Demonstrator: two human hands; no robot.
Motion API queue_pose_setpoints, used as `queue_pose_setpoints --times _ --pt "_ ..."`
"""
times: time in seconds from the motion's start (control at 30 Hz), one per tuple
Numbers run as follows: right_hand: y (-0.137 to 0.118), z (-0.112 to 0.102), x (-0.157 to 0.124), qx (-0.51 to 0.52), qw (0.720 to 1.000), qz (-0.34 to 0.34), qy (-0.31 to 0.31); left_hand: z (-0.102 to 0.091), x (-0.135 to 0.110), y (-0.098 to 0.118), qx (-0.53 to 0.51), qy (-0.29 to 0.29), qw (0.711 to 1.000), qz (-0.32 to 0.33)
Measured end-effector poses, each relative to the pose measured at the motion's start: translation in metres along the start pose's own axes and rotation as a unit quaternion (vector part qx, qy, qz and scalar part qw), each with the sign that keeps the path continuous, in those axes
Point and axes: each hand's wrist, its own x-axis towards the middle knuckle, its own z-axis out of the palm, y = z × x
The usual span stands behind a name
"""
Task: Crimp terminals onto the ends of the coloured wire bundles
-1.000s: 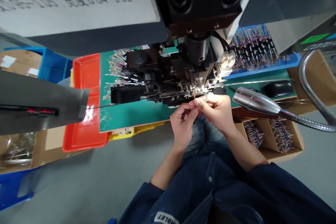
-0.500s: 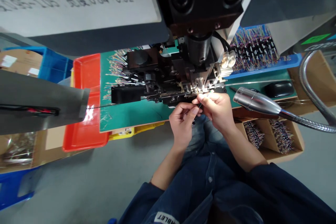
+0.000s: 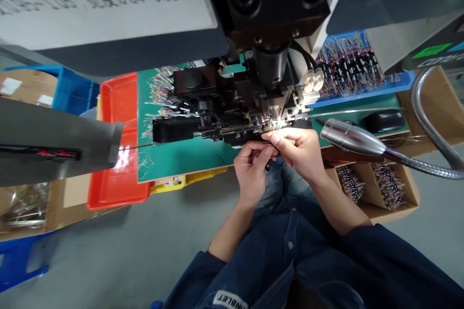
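Observation:
Under the bright spot of a crimping machine, my right hand pinches the end of a thin wire between thumb and forefinger. Just to its left, my left hand is closed in a pinch on the same small wire bundle, most of it hidden by the fingers. A small dark piece shows below the left fingertips. Both hands are close together at the machine's front edge.
A lamp head on a flexible neck stands right of my hands. Wire bundles fill a blue tray and a cardboard box. More bundles lie left on the green mat, beside red trays.
My right fingertips have shifted slightly left, and differently coloured wire ends now show at them. My left hand has stayed nearly in place.

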Motion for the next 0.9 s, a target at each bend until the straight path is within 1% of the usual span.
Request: queue_pose_setpoints --times 0.07,0.27,0.4,0.57,0.67,0.73,0.8,0.87,0.9 --pt "-0.003 -0.001 -0.004 -0.003 1.000 0.001 -0.007 0.001 -0.003 0.003 -0.015 -0.004 1.000 -0.023" --pt "-0.007 -0.003 -0.015 -0.016 0.999 -0.030 -0.023 0.002 -0.019 0.015 -0.059 -0.020 0.990 -0.125" --pt "-0.010 -0.001 -0.020 0.004 0.999 -0.052 -0.014 0.003 -0.026 0.019 -0.082 -0.037 0.983 -0.159" --pt "-0.014 0.001 -0.024 0.004 0.998 -0.065 -0.005 0.006 -0.029 0.020 -0.083 -0.051 0.981 -0.165" --pt "-0.011 -0.005 -0.028 -0.002 0.996 -0.086 -0.006 0.007 -0.030 0.020 -0.086 -0.052 0.982 -0.163" --pt "-0.002 -0.016 -0.034 -0.002 0.994 -0.106 -0.001 0.008 -0.030 0.019 -0.081 -0.050 0.983 -0.160" --pt "0.012 -0.031 -0.043 -0.013 0.993 -0.119 0.020 0.008 -0.030 0.018 -0.070 -0.053 0.985 -0.149" --pt "0.030 -0.044 -0.055 -0.049 0.991 -0.122 0.038 0.009 -0.031 0.017 -0.057 -0.055 0.989 -0.126" --pt "0.039 -0.048 -0.062 -0.074 0.989 -0.126 0.031 0.010 -0.033 0.016 -0.049 -0.053 0.991 -0.112"
